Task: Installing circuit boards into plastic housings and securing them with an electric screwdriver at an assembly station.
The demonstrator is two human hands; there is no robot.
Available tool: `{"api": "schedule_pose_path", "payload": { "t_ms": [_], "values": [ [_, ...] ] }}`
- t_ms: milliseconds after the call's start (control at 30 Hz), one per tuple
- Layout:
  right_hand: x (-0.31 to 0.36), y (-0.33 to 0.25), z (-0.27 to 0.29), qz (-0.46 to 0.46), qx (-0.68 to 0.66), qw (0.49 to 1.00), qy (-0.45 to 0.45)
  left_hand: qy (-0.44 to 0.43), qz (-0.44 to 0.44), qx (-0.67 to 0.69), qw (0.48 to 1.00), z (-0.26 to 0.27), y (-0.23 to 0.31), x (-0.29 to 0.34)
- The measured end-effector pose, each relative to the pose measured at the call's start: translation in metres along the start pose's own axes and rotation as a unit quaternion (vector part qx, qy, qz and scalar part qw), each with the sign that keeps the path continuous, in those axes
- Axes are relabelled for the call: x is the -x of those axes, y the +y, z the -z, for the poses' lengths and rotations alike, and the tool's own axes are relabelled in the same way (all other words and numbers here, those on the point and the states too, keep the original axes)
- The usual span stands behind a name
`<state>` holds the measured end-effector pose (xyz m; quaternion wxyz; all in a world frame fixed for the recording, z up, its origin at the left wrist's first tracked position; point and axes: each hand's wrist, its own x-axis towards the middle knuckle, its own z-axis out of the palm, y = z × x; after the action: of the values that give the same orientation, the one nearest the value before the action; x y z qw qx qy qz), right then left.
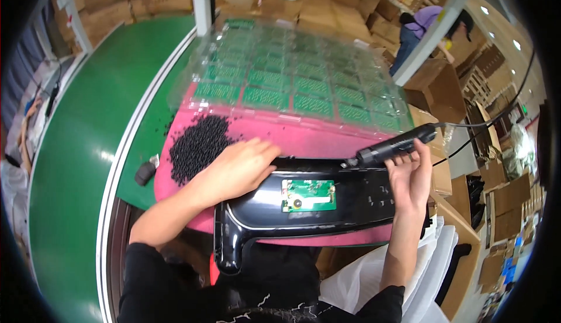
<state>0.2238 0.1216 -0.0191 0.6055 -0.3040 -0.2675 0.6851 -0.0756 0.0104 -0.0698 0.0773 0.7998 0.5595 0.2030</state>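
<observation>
A glossy black plastic housing lies in front of me, its bent leg pointing toward my body. A small green circuit board sits in its middle. My left hand is closed over the housing's far left edge, its fingertips partly hidden. My right hand holds a black corded electric screwdriver in its fingers above the housing's right end. The tool lies nearly level, its tip pointing left. Left of the housing is a heap of small black screw-like pieces, partly behind my left forearm.
Stacked clear trays of green boards cover the far part of the pink mat. A dark rounded object lies at the left. The tool's cable runs up right. Cardboard boxes and white foam sheets stand right; a person bends over boxes beyond.
</observation>
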Motion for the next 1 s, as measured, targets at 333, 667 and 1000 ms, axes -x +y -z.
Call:
{"api": "schedule_pose_path", "payload": {
  "t_ms": [333, 667, 1000],
  "values": [
    [0.05, -0.071, 0.062, 0.2, 0.383, 0.898, -0.083, 0.014, -0.02, -0.045, 0.999, 0.014, 0.021, -0.002],
    [0.133, -0.222, 0.429, 0.223, 0.773, 0.38, 0.457, 0.448, 0.186, 0.014, 0.874, 0.042, -0.002, 0.138],
    [0.208, -0.2, 0.611, -0.179, 0.755, 0.311, 0.549, 0.551, 0.29, 0.568, 0.538, 0.109, -0.035, 0.231]
  ]
}}
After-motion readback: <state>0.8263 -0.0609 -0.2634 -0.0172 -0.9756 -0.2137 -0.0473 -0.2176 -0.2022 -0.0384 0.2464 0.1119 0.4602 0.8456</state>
